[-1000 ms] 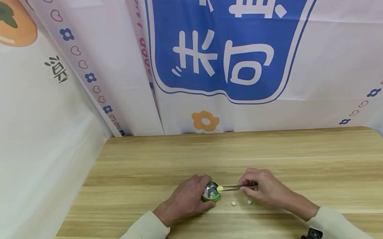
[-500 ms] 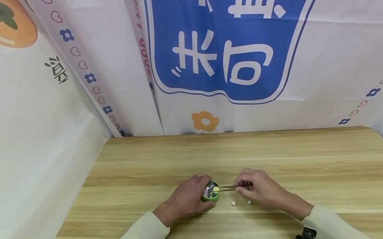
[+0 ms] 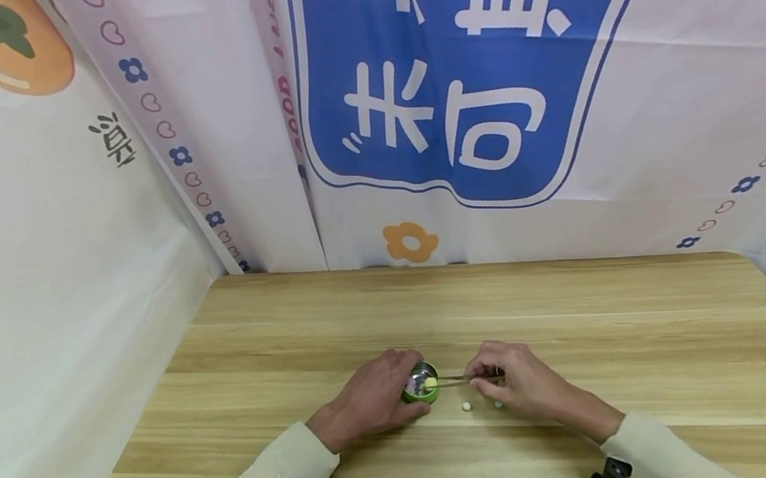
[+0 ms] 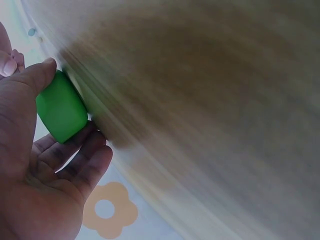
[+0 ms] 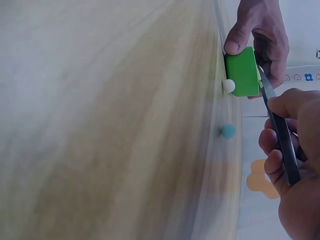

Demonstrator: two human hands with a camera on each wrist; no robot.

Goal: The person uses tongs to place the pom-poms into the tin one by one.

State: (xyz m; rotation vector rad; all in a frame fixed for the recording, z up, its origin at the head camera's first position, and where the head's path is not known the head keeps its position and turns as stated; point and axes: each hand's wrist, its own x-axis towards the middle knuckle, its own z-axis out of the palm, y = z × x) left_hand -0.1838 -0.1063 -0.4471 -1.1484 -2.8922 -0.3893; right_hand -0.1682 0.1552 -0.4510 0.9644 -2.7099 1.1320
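My left hand (image 3: 371,397) holds a small green bowl (image 4: 62,107) between thumb and fingers on the table. In the head view the bowl's inside looks shiny, with small coloured pieces in it. My right hand (image 3: 524,380) pinches a pair of dark metal tweezers (image 5: 284,142), whose tips reach over the bowl's right rim. A yellow ball (image 3: 431,383) is at those tips, within the bowl's opening; whether it touches the contents I cannot tell. On the table lie a white ball (image 5: 229,86) near the bowl and a light blue ball (image 5: 228,131) closer to my right hand.
The wooden table (image 3: 277,333) ends at a printed cloth wall (image 3: 579,231) behind. Another white cloth wall (image 3: 45,312) rises on the left, and one more stands at the right. Black wrist cameras sit by both sleeves.
My right hand has moved a little to the left, taking the tweezers and the yellow ball from the bowl's right rim to inside its opening. The left hand and bowl have stayed put.
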